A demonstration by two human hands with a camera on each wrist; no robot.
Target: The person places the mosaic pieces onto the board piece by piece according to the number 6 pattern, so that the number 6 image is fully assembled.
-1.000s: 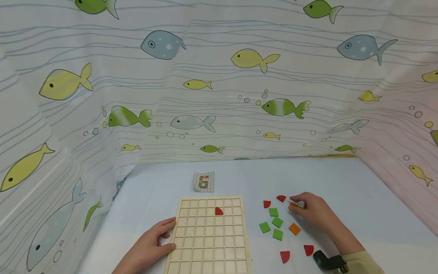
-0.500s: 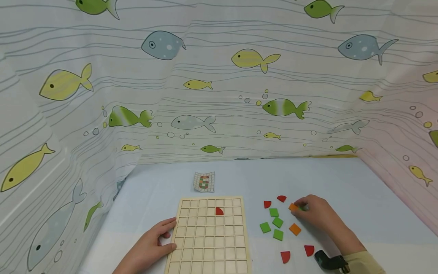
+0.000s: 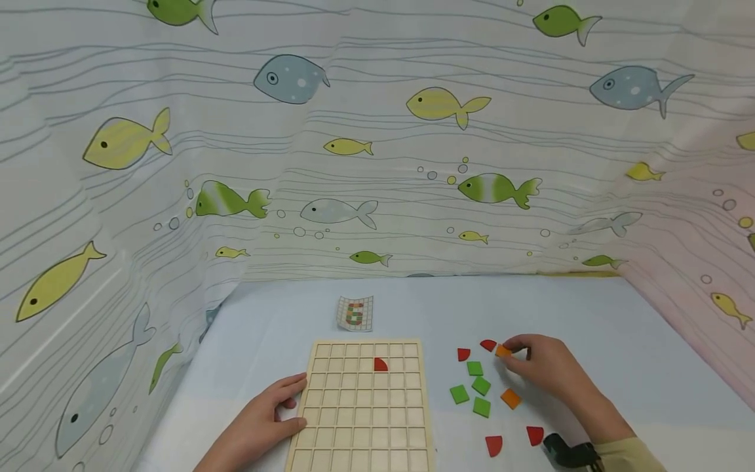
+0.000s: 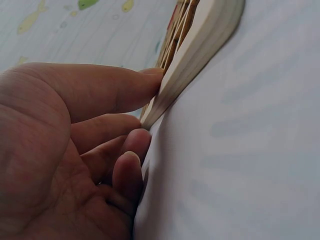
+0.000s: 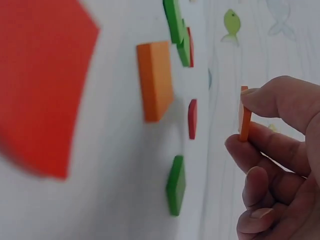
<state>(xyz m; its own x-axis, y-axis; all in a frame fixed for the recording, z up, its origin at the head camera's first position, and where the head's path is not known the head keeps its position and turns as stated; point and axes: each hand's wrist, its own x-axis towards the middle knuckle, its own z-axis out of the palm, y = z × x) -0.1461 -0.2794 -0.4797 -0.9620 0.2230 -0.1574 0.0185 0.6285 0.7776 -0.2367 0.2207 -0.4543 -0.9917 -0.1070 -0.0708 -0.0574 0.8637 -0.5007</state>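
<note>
My right hand (image 3: 545, 367) pinches an orange square tile (image 3: 503, 351) between thumb and fingers. In the right wrist view this tile (image 5: 245, 117) is held edge-on, clear of the table. My left hand (image 3: 259, 416) lies at the left side of a pale wooden grid board (image 3: 428, 426). Its thumb and fingertips touch the board's edge (image 4: 175, 80), as the left wrist view shows. One red quarter-circle tile (image 3: 380, 365) sits in a cell near the board's top.
Several green squares (image 3: 482, 407), several red quarter-circles (image 3: 494, 446) and another orange square (image 3: 510, 398) lie right of the board. A green tile (image 5: 176, 185) shows only in the right wrist view. Beyond the board is a gridded picture card (image 3: 355, 313). A fish-patterned curtain (image 3: 401, 196) encloses the table.
The right hand has closed its fingers on the orange tile and raised it slightly. A green tile glimpsed beneath that hand half a second ago is now hidden in the head view.
</note>
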